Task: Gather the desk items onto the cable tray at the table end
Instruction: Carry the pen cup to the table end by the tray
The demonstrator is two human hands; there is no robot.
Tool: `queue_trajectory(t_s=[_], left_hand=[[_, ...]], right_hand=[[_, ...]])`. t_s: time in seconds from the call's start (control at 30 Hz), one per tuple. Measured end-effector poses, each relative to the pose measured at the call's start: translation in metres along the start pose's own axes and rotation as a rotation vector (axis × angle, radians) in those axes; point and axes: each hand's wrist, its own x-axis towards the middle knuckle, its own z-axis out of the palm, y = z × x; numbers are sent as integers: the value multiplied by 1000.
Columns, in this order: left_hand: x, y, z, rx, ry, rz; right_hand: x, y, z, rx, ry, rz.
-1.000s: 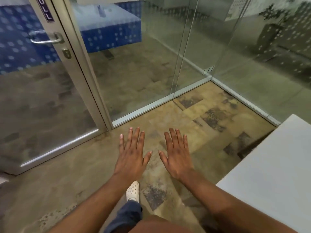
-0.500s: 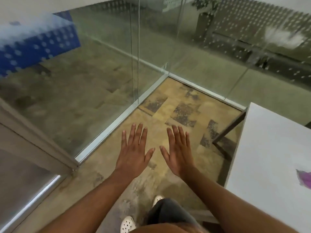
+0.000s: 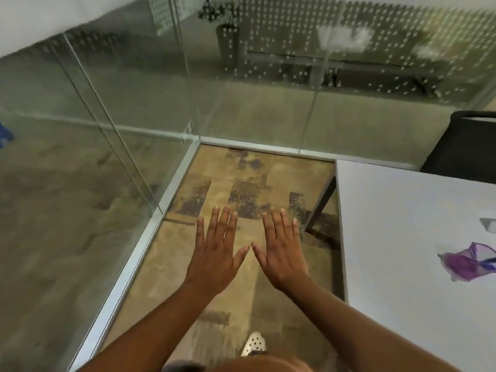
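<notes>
Left fingers: the left hand (image 3: 214, 253) was spread flat, palm down, fingers straight and slightly fanned, thumb angled toward the other hand; it gripped nothing and touched nothing
Right fingers: the right hand (image 3: 281, 251) was likewise fully opened, palm down, fingers extended and close together, thumb pointing inward; it was empty
Hands together: they hovered side by side over the floor, thumb tips near each other but apart, both bare forearms reaching in from the bottom edge
Table: a white table (image 3: 402, 237) stood to the right of the hands, its near corner just beside the right forearm, with a dark leg (image 3: 320, 202) slanting down beneath its left edge
Desk items: a crumpled purple and clear wrapper (image 3: 468, 261) lay on the tabletop near the right edge of view; a small grey object (image 3: 489, 224), cut off by the frame, lay beyond it, too partial to name
Floor: tan carpet tiles (image 3: 228, 277) with dark mottled patches; one white perforated clog (image 3: 255, 343) showed below the hands
Room: glass partition walls (image 3: 120, 103) met at a corner ahead on metal floor tracks; a black chair (image 3: 461, 146) stood behind the table's far side; a potted plant (image 3: 225, 28) was visible through the dotted glass
</notes>
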Motion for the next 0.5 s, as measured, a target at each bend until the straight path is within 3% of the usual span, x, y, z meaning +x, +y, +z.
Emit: queue_trajectory(t_s=[0.5], left_hand=[[230, 122, 80, -163, -140, 599]], right_hand=[[31, 166, -15, -40, 72, 614]])
